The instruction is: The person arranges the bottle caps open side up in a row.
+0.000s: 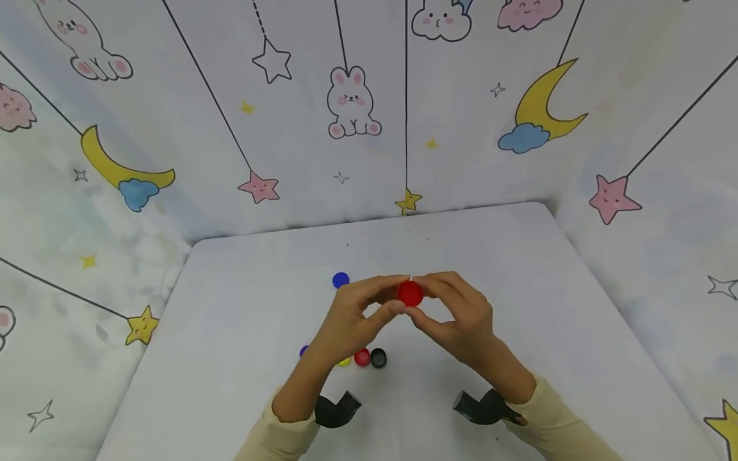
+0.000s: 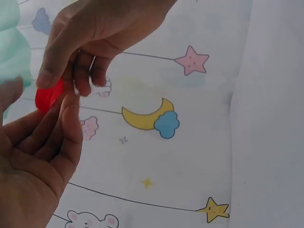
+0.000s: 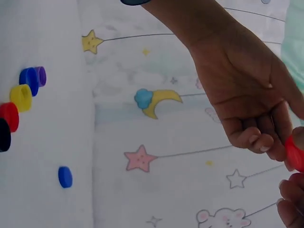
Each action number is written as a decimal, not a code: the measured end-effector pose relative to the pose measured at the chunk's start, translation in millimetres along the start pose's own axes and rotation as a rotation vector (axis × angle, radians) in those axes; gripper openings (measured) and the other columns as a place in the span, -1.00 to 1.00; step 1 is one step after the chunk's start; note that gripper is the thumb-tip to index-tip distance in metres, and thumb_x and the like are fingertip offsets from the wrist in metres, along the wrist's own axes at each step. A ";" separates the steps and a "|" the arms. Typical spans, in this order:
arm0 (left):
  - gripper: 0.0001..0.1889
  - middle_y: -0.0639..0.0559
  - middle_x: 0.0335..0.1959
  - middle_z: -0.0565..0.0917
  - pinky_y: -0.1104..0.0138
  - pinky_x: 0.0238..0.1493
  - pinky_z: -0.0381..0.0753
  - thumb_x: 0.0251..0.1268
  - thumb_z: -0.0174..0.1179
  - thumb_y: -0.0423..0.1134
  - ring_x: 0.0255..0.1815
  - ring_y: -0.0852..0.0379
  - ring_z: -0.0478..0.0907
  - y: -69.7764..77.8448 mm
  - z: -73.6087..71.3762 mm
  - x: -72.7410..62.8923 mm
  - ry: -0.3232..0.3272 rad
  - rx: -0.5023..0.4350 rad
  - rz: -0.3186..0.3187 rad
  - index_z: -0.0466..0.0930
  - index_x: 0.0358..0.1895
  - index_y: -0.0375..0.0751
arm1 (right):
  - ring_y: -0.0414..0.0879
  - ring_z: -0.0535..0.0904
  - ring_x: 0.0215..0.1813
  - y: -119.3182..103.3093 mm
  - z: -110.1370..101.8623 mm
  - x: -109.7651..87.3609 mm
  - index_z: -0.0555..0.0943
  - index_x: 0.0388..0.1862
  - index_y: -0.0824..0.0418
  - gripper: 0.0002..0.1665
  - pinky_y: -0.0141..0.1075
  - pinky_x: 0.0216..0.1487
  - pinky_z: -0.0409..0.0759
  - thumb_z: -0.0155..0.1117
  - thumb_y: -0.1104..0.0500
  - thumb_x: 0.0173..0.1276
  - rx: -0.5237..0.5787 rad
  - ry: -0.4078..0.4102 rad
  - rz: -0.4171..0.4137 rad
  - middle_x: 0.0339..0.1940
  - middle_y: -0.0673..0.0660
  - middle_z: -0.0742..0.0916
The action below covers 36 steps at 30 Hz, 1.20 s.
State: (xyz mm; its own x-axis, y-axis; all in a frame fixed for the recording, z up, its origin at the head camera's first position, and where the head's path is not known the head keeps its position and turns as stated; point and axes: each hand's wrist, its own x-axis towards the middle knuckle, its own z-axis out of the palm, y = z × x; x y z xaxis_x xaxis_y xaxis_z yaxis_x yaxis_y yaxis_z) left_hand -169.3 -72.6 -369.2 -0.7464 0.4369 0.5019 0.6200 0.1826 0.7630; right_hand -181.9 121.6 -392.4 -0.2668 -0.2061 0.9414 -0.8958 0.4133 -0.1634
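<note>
A red bottle cap (image 1: 410, 294) is held up above the white table, its round face toward the head camera. My left hand (image 1: 357, 317) pinches it from the left, thumb below and fingertips above. From the other side, my right hand (image 1: 461, 317) pinches the same cap between thumb and fingers. The cap (image 2: 47, 97) shows edge-on in the left wrist view, between the upper right hand (image 2: 90, 42) and the lower left hand (image 2: 38, 166). In the right wrist view the left hand (image 3: 251, 85) is on top, and the frame edge cuts off the right hand (image 3: 292, 202).
On the table (image 1: 248, 307) lies a row of caps: purple (image 3: 42, 76), blue (image 3: 29, 81), yellow (image 3: 21, 98), red (image 1: 361, 357) and black (image 1: 378, 358). My left forearm partly covers that row in the head view. Another blue cap (image 1: 341, 280) lies farther back. Patterned cloth walls surround the table.
</note>
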 end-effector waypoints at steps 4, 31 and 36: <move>-0.55 -0.04 -0.15 0.72 0.34 -0.14 0.69 0.26 0.30 -0.39 -0.23 0.22 0.63 -10.6 -1.7 -8.0 -0.122 0.033 -0.016 0.53 0.23 -0.28 | -0.08 0.62 -0.39 4.6 0.1 -14.5 0.67 -0.18 0.42 -0.55 -0.48 -0.24 0.65 0.35 -0.01 0.34 0.136 -0.025 0.086 -0.32 0.19 0.71; -0.75 0.14 -0.19 0.62 0.47 -0.11 0.57 0.21 0.38 -0.07 -0.19 0.23 0.55 -87.7 69.1 -88.6 -0.375 0.727 -0.214 0.70 -0.12 -0.10 | -0.23 0.59 -0.28 -2.4 14.6 -152.4 0.67 -0.11 0.20 -0.58 -0.42 -0.24 0.62 0.57 0.30 0.01 0.197 -0.649 0.561 -0.28 -0.05 0.72; -0.76 0.15 -0.24 0.60 0.43 -0.14 0.53 0.24 0.35 0.00 -0.23 0.23 0.52 -89.0 69.8 -92.2 -0.436 0.842 -0.121 0.69 -0.19 -0.07 | -0.26 0.56 -0.28 -4.7 18.4 -163.2 0.68 -0.13 0.16 -0.62 -0.44 -0.25 0.59 0.57 0.22 0.04 0.181 -0.647 0.558 -0.30 -0.09 0.69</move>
State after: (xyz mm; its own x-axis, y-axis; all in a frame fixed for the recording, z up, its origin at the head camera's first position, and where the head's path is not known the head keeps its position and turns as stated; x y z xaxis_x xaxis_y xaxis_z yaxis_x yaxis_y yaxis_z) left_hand -138.8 -67.6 -511.8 -0.7667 0.6319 0.1135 0.6416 0.7478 0.1707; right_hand -140.7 137.0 -550.7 -0.7837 -0.5016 0.3663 -0.6020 0.4682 -0.6469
